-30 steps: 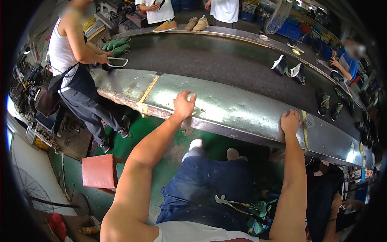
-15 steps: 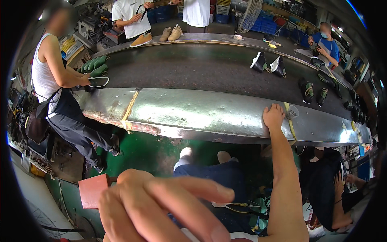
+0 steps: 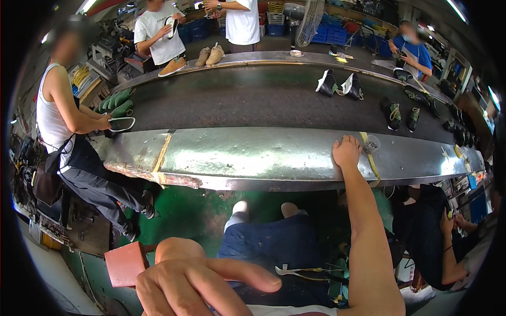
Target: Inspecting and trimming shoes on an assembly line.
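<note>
My right hand [image 3: 348, 151] rests on the metal ledge [image 3: 253, 155] along the conveyor, fingers stretched out and nothing held. Beside it stand a small clear cup [image 3: 372, 144] with tiny bits inside and a strip of yellow tape [image 3: 370, 160]. Close to the camera at the bottom, my left hand [image 3: 195, 282] is raised with its fingers apart; it shows no object. A reddish block [image 3: 126, 264] appears just left of it. A pliers-like tool [image 3: 300, 270] with a pale metal head lies over my dark apron [image 3: 269, 245].
The dark conveyor belt [image 3: 226, 102] carries green shoes [image 3: 117, 101], black-and-white shoes [image 3: 337, 85] and several dark shoes [image 3: 401, 114]. Tan shoes [image 3: 211, 55] stand on the far ledge. A co-worker [image 3: 66, 113] stands at left; another sits close at right [image 3: 448, 247]. Others work across the belt.
The near ledge and belt sit lower in the picture. My left hand appears lower, its fingers still apart. My right hand stays on the ledge. Across the belt, a person's held shoe has turned.
</note>
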A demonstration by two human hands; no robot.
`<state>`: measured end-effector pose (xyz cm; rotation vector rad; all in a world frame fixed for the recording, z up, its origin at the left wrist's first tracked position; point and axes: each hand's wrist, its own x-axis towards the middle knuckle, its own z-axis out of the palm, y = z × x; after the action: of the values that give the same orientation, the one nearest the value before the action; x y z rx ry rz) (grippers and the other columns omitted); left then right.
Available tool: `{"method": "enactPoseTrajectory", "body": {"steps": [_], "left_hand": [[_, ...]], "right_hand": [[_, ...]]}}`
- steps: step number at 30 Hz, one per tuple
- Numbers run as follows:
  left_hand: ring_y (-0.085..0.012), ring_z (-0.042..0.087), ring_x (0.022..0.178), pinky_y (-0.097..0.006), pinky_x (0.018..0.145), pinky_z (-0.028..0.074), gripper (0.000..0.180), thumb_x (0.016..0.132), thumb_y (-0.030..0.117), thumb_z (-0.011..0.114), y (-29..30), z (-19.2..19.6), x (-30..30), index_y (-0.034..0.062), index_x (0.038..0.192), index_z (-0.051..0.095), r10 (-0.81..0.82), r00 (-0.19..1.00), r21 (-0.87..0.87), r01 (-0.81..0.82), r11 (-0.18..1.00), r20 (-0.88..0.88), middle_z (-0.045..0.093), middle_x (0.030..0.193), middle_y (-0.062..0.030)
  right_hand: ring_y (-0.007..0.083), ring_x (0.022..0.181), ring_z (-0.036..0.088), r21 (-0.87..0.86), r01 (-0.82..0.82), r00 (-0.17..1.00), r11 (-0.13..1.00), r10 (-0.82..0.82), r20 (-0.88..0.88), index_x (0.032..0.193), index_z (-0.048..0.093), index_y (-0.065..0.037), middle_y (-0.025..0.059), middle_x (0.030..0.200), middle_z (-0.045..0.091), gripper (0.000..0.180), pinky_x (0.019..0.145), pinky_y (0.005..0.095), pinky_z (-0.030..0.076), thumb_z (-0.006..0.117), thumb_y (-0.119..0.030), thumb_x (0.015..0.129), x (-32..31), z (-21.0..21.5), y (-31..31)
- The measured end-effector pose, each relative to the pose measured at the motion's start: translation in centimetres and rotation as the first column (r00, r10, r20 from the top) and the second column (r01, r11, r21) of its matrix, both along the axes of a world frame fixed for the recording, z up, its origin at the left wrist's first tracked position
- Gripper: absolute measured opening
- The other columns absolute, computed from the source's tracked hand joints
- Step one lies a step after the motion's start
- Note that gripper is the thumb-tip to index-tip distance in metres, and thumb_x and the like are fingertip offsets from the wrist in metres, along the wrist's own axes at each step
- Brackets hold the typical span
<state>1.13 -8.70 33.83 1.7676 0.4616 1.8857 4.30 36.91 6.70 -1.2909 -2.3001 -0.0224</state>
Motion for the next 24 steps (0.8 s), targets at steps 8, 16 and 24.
{"method": "enactPoseTrajectory", "body": {"steps": [8,16,24], "left_hand": [[-0.0242,0.064,0.094,-0.058,0.103,0.046,0.005,0.086,0.009,0.075,-1.6,0.5,3.6,0.0109,0.083,0.072,0.166,0.932,-0.303,-0.065,0.951,0.322,0.072,0.087,-0.0043],[-0.0233,0.063,0.086,-0.060,0.097,0.049,0.011,0.088,0.008,0.072,1.2,-2.3,1.2,0.0091,0.078,0.069,-0.094,0.972,0.069,0.081,0.994,0.214,0.071,0.084,-0.0047],[-0.0238,0.063,0.086,-0.062,0.097,0.048,0.013,0.089,0.009,0.073,1.0,-2.2,1.6,0.0106,0.078,0.068,-0.055,0.946,0.045,0.043,0.998,0.318,0.070,0.083,-0.0027]], "right_hand": [[0.0329,0.130,0.047,-0.016,0.004,1.000,1.000,-0.004,0.012,0.119,0.063,0.000,0.0153,0.132,0.059,0.045,0.108,0.0506,0.034,0.056,-0.034,0.090,-0.5,0.2,-0.1],[0.0318,0.130,0.046,-0.028,0.022,0.999,0.999,-0.021,0.028,0.120,0.063,0.000,0.0149,0.134,0.057,0.046,0.108,0.0502,0.034,0.056,-0.034,0.091,-0.7,-0.1,-0.2],[0.0321,0.127,0.048,0.016,-0.013,1.000,1.000,0.013,-0.006,0.117,0.064,0.000,0.0148,0.130,0.060,0.044,0.107,0.0500,0.034,0.057,-0.034,0.090,-2.0,-0.7,-0.5]]}}
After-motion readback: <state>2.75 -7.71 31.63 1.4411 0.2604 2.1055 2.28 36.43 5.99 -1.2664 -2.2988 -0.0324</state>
